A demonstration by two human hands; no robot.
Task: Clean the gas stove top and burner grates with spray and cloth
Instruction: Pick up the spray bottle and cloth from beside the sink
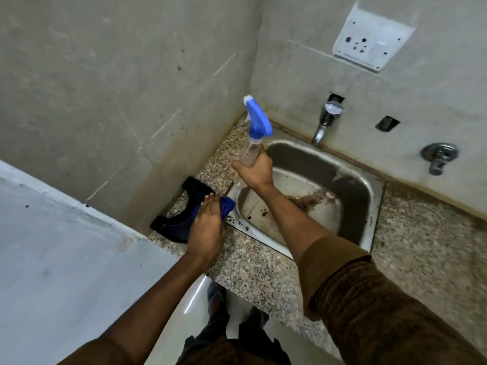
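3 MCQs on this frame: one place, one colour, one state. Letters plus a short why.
1. Where is the black grate?
A. In the sink
B. On the counter left of the sink
C. Hung on the wall

2. What colour is the bottle's spray head?
A. Blue
B. Red
C. Green

3. What is the state of the bottle?
A. Lying on the counter
B. Standing in the sink
C. Held up in the right hand

Answers:
1 B: the grate lies on the speckled counter by the wall corner, left of the sink, with the left hand pressing a blue cloth on it.
2 A: the trigger head is blue over a clear body.
3 C: the right hand grips the bottle body, raised above the sink's left rim.
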